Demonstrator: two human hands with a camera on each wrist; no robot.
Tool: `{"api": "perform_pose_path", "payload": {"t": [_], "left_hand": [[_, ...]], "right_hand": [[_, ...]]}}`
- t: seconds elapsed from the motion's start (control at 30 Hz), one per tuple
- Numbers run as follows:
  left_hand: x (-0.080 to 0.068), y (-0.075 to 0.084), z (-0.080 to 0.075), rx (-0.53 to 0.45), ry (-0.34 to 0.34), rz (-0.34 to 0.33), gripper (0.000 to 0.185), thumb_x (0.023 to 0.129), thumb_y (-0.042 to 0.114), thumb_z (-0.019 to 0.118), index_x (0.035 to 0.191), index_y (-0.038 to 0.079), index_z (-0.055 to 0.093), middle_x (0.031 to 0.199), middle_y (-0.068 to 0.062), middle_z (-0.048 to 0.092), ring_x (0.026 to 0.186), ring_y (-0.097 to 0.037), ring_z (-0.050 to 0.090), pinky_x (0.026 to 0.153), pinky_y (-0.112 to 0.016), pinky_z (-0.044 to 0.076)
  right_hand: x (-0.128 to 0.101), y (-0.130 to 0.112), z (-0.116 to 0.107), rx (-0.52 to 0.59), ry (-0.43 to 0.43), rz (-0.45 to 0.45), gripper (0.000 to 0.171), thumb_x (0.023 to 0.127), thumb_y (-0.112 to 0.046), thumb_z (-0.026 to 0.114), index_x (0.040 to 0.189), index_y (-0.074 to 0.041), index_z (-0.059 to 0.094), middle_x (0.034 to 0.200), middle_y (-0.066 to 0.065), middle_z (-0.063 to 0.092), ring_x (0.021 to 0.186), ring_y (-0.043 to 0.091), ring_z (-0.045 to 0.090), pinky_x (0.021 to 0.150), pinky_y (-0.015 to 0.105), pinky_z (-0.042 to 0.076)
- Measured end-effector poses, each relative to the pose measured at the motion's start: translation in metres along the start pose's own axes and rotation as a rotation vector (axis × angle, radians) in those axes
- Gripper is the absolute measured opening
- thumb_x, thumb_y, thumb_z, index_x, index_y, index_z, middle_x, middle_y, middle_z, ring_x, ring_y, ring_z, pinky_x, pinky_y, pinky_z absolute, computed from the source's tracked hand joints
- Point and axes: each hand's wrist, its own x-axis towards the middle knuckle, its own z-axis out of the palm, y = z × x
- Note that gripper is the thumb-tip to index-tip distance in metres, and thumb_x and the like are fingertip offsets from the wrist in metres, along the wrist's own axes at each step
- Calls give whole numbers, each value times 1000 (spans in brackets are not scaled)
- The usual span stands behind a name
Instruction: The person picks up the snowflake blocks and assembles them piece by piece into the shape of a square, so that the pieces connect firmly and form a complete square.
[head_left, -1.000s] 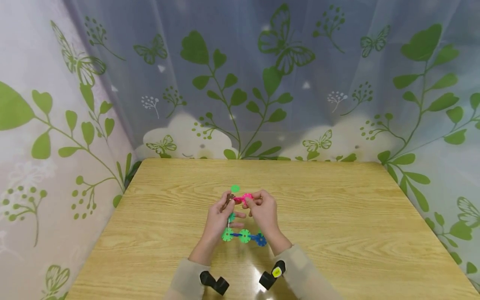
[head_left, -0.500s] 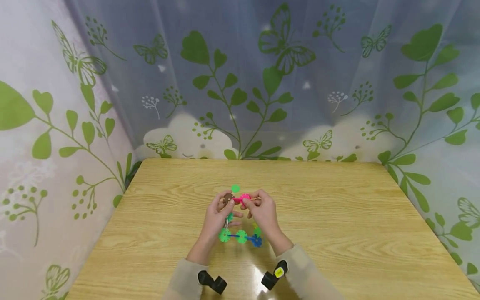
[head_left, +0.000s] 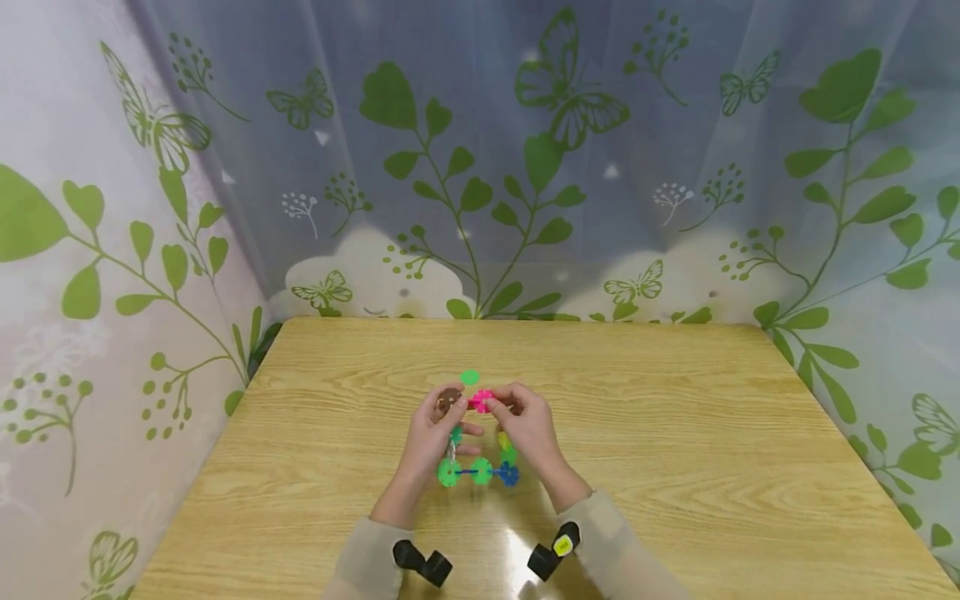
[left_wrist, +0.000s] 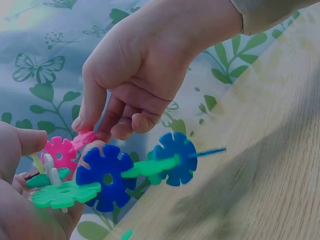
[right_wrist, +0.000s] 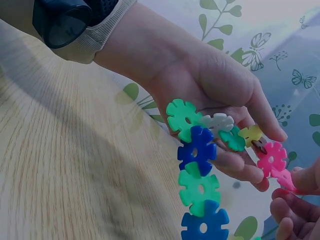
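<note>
A chain of notched plastic snowflake discs hangs between the two hands. The left hand (head_left: 429, 433) holds its upper left part, near a brown disc (head_left: 450, 401), with the thumb over it. The right hand (head_left: 528, 425) pinches pink discs (head_left: 482, 401) between thumb and index finger, as the left wrist view also shows. Below the hands, green discs (head_left: 482, 472) and a blue disc (head_left: 509, 474) form the lower row. White (right_wrist: 220, 122), teal (right_wrist: 232, 138) and yellow discs (right_wrist: 250, 134) lead along the left hand. Fingers hide parts of the joints.
A round green piece (head_left: 469, 377) lies on the wooden table (head_left: 645, 417) beyond the hands. Printed curtains (head_left: 480, 167) stand behind the table and along both sides. Each wrist carries a black camera (head_left: 555, 550).
The pink and brown discs have moved slightly left with the left hand. The chain's lower row has swung left, and yellow and green discs now show beside the right hand.
</note>
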Motion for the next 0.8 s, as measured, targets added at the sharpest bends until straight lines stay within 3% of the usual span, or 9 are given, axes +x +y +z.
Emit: {"api": "perform_pose_path", "payload": {"t": [0.1, 0.23, 0.37, 0.5, 0.63, 0.8], "left_hand": [[-1, 1, 0, 2, 4, -7, 37, 94, 22, 57, 125, 5, 47, 112, -14, 52, 74, -24, 66, 68, -60, 52], [-2, 1, -1, 9, 0, -1, 39, 93, 23, 58, 124, 2, 47, 114, -15, 52, 74, -23, 66, 62, -52, 56], [-3, 1, -4, 2, -8, 1, 38, 95, 22, 57, 128, 7, 47, 116, -14, 49, 75, -27, 65, 59, -46, 58], [-4, 3, -7, -4, -20, 16, 40, 94, 23, 57, 131, 14, 46, 117, -14, 49, 74, -31, 65, 59, -48, 58], [-5, 4, -9, -3, -27, 29, 43, 93, 25, 59, 133, 17, 45, 116, -15, 51, 71, -29, 66, 59, -49, 57], [-6, 3, -10, -11, -43, 30, 38, 92, 21, 60, 129, 16, 50, 112, -14, 49, 73, -34, 66, 50, -38, 58]], "right_hand": [[1, 4, -1, -13, -4, -15, 10, 85, -7, 67, 93, -1, 69, 87, 12, 66, 62, 30, 58, 51, 28, 54], [2, 6, -5, -33, -31, -18, 13, 87, -12, 67, 95, -3, 69, 87, 11, 67, 66, 36, 58, 50, 20, 49], [6, 6, -10, -58, -41, -20, 13, 89, -12, 64, 97, -3, 69, 85, 10, 67, 66, 36, 58, 49, 19, 47], [13, 6, -15, -80, -20, -21, 14, 90, -11, 63, 97, 0, 68, 83, 12, 67, 63, 34, 58, 48, 20, 46], [24, 11, -17, -118, -19, -22, 14, 90, -11, 62, 97, 0, 68, 81, 12, 66, 63, 34, 58, 53, 29, 52], [35, 17, -18, -181, -37, 3, 15, 90, -10, 62, 98, 2, 67, 78, 10, 65, 65, 37, 59, 53, 30, 53]]}}
